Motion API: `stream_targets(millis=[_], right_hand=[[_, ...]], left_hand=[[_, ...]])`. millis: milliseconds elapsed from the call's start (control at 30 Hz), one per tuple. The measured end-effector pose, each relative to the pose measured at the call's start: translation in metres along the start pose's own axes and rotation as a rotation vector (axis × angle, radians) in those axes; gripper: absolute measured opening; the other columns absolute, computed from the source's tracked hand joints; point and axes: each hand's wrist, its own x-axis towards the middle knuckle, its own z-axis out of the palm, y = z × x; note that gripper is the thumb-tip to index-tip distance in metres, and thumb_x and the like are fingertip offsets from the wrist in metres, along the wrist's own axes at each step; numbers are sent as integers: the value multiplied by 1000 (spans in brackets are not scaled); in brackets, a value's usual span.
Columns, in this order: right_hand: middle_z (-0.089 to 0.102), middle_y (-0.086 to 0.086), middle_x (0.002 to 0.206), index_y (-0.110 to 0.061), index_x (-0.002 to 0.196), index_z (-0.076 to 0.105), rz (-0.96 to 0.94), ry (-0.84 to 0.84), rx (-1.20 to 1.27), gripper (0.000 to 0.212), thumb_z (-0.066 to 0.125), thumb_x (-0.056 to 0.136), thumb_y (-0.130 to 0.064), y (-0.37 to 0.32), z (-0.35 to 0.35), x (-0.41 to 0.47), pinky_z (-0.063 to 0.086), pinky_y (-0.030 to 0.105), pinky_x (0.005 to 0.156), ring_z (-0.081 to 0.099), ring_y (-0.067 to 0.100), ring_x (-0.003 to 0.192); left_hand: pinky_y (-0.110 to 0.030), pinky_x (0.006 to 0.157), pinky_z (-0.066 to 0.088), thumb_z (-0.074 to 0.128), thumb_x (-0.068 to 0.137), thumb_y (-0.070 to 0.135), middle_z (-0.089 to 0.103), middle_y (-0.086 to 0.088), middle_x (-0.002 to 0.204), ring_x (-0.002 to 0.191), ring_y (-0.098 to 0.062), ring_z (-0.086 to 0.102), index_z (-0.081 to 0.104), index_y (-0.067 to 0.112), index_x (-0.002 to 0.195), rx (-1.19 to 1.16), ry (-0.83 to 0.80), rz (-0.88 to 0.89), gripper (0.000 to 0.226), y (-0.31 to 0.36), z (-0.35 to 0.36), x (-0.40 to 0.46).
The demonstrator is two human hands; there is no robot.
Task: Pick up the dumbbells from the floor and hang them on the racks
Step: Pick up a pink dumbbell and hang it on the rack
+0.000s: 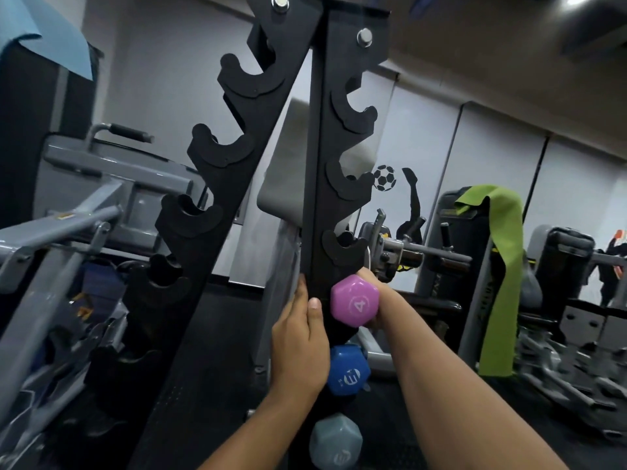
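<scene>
A tall black dumbbell rack (315,184) with hooked cradles on both sides fills the middle of the view. A pink dumbbell (354,300) marked 4 sits at a cradle on the rack's right side, and my right hand (376,293) grips it from behind, mostly hidden by its head. My left hand (298,340) holds the rack's upright just left of the pink dumbbell, thumb on the front. Below hang a blue dumbbell (347,369) marked 3 and a grey-blue dumbbell (336,440). The upper cradles hold nothing.
Grey gym machines stand at the left (68,212) and right (559,300). A green band (502,266) hangs over a machine at the right. A barbell sleeve (424,252) sticks out behind the rack. The floor is dark rubber.
</scene>
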Motion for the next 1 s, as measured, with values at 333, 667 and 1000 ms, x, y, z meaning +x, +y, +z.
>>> stream_targets(millis=[333, 667, 1000], right_hand=[[69, 6, 89, -15, 120, 70, -118, -83, 275, 55, 51, 104, -65, 31, -11, -40, 55, 36, 76, 69, 20, 76], [74, 8, 122, -17, 132, 67, -372, -1, 59, 50, 39, 111, -53, 55, -5, -88, 50, 43, 103, 67, 28, 115], [61, -1, 150, -16, 163, 41, -707, 250, -304, 66, 59, 106, -45, 158, 13, -146, 43, 27, 119, 55, 6, 138]], left_hand=[[-26, 120, 35, 47, 112, 37, 51, -3, 161, 148, -18, 47, 33, 22, 166, 112, -91, 36, 59, 9, -16, -11], [-27, 121, 34, 47, 112, 30, 50, -6, 162, 150, -20, 45, 35, 16, 165, 159, -141, 99, 56, 11, -36, -37], [-35, 105, 54, 54, 107, 31, 73, -6, 135, 123, -19, 69, 63, 11, 145, 269, -206, 147, 44, -46, -71, -106]])
